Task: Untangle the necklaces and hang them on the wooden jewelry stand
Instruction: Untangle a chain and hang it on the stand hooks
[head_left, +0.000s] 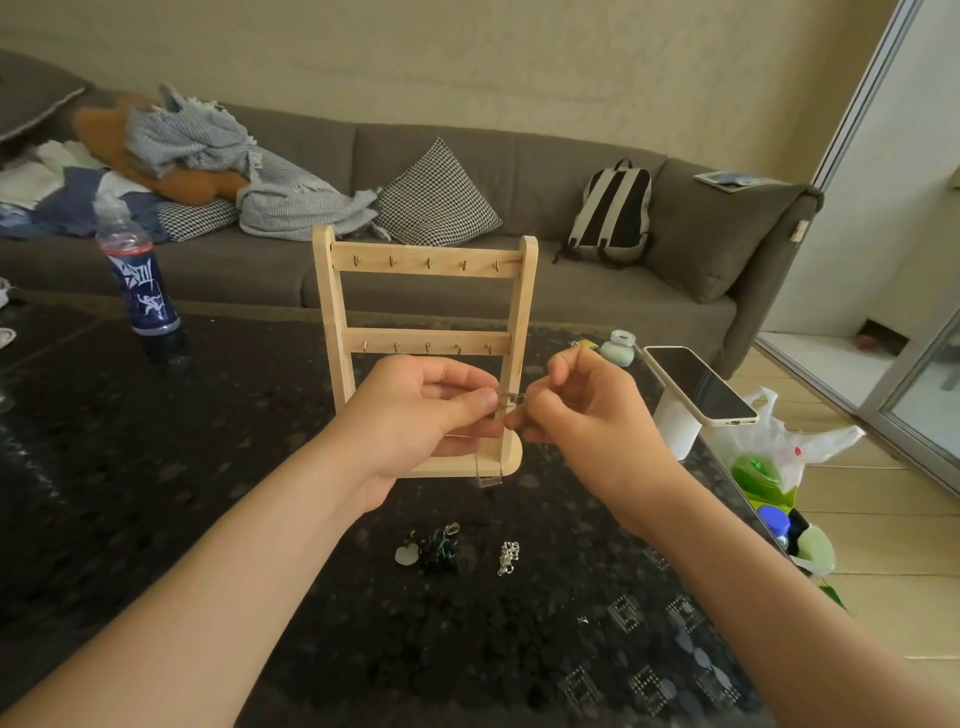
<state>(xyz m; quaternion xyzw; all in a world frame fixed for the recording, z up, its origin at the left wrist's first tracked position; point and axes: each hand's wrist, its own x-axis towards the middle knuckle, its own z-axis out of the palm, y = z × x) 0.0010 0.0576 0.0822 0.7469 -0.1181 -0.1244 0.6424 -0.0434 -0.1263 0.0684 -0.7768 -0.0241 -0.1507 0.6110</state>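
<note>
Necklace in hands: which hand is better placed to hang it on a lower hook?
Probably left: left hand pinches the necklace just below the lower hooks; right hand pinches it beside the wooden stand.

Both forearms are entering from the bottom corners of the frame, the left from the lower left and the right from the lower right, and are converging toward the centre. Both are showing bare. The left hand (415, 410) is sitting just left of centre, fingers curled, its thumb (480, 401) and fingertips pinching a thin chain (506, 398). The right hand (582, 410) is facing it just right of centre, fingers curled, its fingertips (515, 419) pinching the same chain. The hands are sitting level, fingertips nearly touching. Both wrists are lying roughly straight.
</note>
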